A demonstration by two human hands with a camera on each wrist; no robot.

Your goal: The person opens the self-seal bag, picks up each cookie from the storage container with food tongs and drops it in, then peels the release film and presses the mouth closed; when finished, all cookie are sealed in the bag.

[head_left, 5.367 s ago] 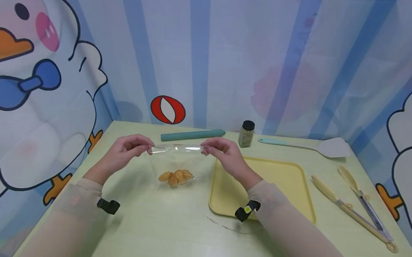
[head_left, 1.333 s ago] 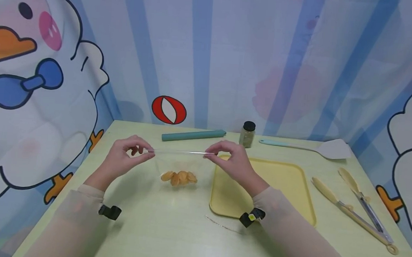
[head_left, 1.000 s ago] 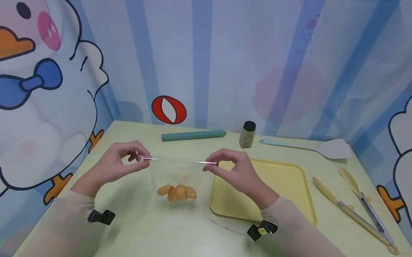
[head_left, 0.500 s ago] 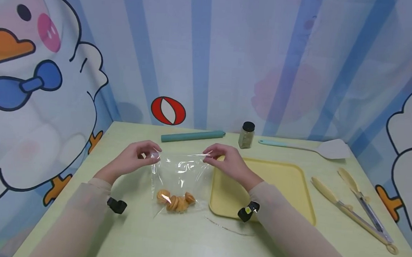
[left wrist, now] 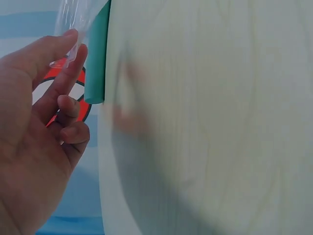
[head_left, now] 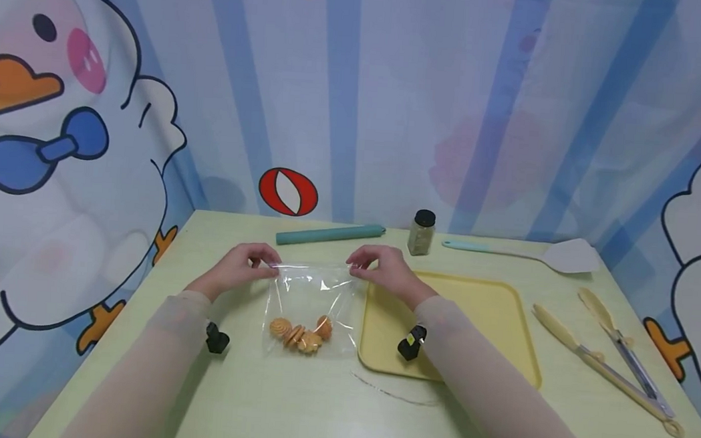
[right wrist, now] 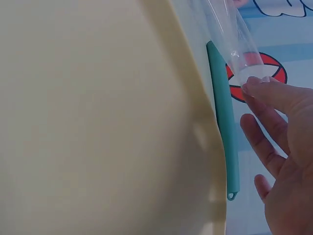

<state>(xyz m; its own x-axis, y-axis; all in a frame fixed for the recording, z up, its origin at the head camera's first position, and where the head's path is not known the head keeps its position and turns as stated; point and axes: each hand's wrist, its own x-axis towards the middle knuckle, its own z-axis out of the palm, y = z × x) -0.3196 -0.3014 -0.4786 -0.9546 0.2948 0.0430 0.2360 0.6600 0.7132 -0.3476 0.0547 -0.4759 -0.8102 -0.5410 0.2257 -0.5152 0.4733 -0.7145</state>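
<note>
A clear plastic bag [head_left: 309,297] hangs between my hands in the head view, with several golden biscuits [head_left: 309,342] gathered at its bottom. My left hand [head_left: 242,264] pinches the bag's upper left corner between thumb and index finger. At the upper right corner, my right hand [head_left: 386,271] pinches it the same way. The left wrist view shows the film of the bag [left wrist: 73,19] caught between thumb and fingertip, other fingers loosely bent. In the right wrist view, the thumb and index finger hold the gathered bag edge [right wrist: 244,63].
A yellow tray [head_left: 521,323] lies right of the bag, a thin twist tie [head_left: 391,392] before it. Along the back are a teal rod [head_left: 330,234], a black-capped jar [head_left: 421,233] and a spatula [head_left: 568,256]. Tongs [head_left: 609,369] lie at the right.
The bag, held nearly edge-on about a second ago, now shows its broad face toward the head camera. The biscuits have shifted inside. My left hand has moved right, closer to the right hand.
</note>
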